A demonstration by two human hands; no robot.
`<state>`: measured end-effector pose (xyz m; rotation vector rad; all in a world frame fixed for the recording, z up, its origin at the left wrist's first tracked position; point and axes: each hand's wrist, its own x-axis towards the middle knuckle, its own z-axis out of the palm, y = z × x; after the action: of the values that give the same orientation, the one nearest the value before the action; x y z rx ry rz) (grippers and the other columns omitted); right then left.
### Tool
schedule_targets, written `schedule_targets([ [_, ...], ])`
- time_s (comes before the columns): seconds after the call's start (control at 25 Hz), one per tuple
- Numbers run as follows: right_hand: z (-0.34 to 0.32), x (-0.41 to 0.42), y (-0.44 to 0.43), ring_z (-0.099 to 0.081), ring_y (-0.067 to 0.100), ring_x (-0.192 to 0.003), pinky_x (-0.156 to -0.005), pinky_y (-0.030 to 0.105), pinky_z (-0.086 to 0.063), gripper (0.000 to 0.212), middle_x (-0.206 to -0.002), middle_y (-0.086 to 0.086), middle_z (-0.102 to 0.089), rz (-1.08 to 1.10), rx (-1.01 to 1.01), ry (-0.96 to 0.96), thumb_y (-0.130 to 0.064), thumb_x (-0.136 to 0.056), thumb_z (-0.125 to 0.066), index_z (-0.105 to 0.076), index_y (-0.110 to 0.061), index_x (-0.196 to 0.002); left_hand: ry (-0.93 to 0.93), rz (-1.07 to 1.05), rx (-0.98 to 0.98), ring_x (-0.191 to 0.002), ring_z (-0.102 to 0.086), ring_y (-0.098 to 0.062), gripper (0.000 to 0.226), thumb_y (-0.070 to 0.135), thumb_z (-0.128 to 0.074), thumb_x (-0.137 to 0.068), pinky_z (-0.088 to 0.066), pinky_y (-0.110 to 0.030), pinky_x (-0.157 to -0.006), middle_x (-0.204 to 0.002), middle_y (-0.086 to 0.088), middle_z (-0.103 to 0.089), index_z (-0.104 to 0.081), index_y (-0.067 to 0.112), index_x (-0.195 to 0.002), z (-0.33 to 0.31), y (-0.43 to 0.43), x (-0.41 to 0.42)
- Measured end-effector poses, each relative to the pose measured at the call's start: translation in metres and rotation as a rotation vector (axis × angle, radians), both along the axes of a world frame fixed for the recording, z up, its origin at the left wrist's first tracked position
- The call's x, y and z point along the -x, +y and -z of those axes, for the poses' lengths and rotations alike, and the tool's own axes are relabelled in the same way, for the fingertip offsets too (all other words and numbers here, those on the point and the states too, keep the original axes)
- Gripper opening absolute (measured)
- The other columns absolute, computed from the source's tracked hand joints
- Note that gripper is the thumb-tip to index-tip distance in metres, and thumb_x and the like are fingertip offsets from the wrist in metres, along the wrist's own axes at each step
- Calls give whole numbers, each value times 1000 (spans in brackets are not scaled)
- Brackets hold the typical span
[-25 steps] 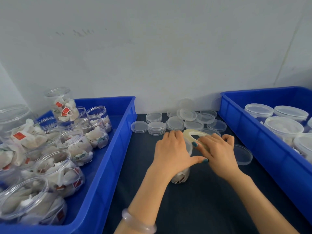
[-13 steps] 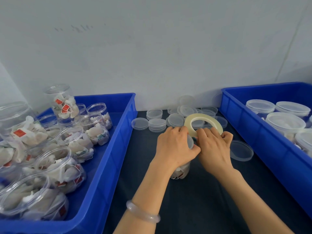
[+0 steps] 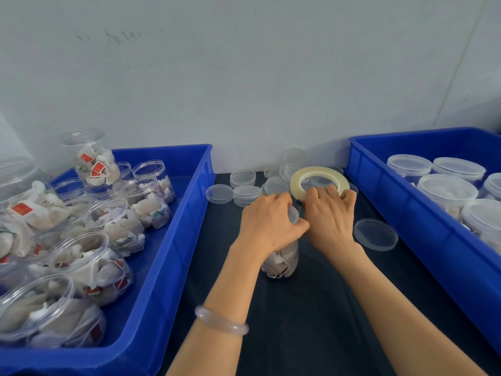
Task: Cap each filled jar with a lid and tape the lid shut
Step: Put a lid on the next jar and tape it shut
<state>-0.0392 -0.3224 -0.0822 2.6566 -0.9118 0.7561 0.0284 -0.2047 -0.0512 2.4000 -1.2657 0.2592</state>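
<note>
A clear jar (image 3: 282,260) filled with tea bags stands upright on the dark table, with a clear lid (image 3: 293,213) on top. My left hand (image 3: 267,222) wraps over the lid and the jar's upper part. My right hand (image 3: 329,217) holds a pale yellow tape roll (image 3: 317,175) right beside the lid, the ring tilted up behind my fingers. The two hands touch at the jar's rim. Any tape stretched between roll and jar is hidden.
A blue bin (image 3: 173,240) on the left holds several uncapped filled jars (image 3: 89,263). A blue bin (image 3: 406,202) on the right holds capped jars (image 3: 447,189). Loose clear lids (image 3: 245,189) lie stacked by the wall. A single lid (image 3: 375,234) lies right of my hand.
The tape roll has risen from lying low over the jar to standing tilted behind my right fingers, which shifted round the rim. My left hand stayed on the lid.
</note>
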Motion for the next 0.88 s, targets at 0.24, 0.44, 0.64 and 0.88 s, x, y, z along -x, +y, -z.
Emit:
schedule_targets([
  [0.24,-5,-2,-27,-55,23,-90,-79,39,-28,11,-88,2,-64,172,-138,97,-21,-92,-50,-60,-16,-96,68,55,-4,-96,-54,-15,31,51,-61,-77,-35,-32,-69,-98,11,-60,-54,29,-97,-1,12,15],
  [0.44,3,7,-40,-49,18,-97,-73,36,-15,29,-102,-8,-59,-180,-223,136,-27,-99,-26,-55,-26,-103,57,90,-12,-97,-51,-11,29,51,-59,-80,-39,-33,-71,-100,15,-59,-49,30,-97,1,16,13],
  [0.64,41,25,-19,-44,12,-93,-81,35,-21,31,-90,-12,-52,-308,-260,209,-34,-100,-23,-50,-27,-89,177,-28,41,-86,-50,-8,20,48,-61,-77,-34,-32,-68,-84,17,-54,-52,32,-85,-1,9,12],
  [0.88,76,30,-3,-36,10,-122,-98,26,-14,26,-115,-17,-38,-421,-416,184,-33,-103,-35,-51,-31,-124,262,-44,132,-91,-55,-1,17,54,-57,-88,-44,-28,-75,-98,21,-64,-62,38,-91,6,16,6],
])
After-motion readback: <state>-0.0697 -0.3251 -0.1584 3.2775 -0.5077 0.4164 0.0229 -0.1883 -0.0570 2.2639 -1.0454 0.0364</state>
